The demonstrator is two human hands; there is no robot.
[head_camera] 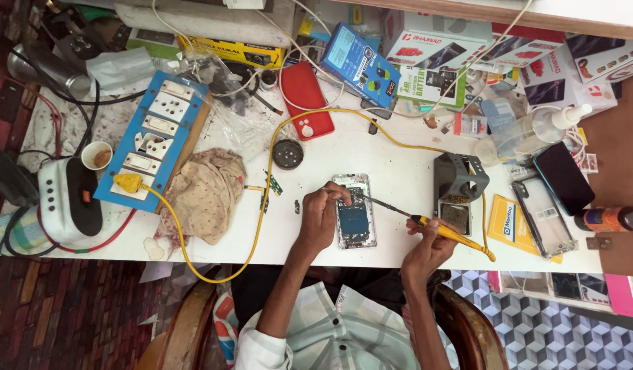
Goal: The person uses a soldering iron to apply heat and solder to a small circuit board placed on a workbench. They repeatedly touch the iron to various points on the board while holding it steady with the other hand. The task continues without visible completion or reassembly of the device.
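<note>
Soldering iron (445, 233) seemingly on opened phone (354, 212)

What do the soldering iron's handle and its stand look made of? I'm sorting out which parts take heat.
Soldering iron, in the right hand: the handle looks like glossy yellow plastic, smooth with a slight shine; the shaft looks like thin dull metal. Stand: apparently grey sheet metal, matte, with bent edges and cut-out openings. The left hand rests on the opened phone.

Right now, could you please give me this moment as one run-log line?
left hand: steadies opened phone | right hand: holds yellow soldering iron, tip over phone | stand: beside phone, empty | surface: white table
</note>
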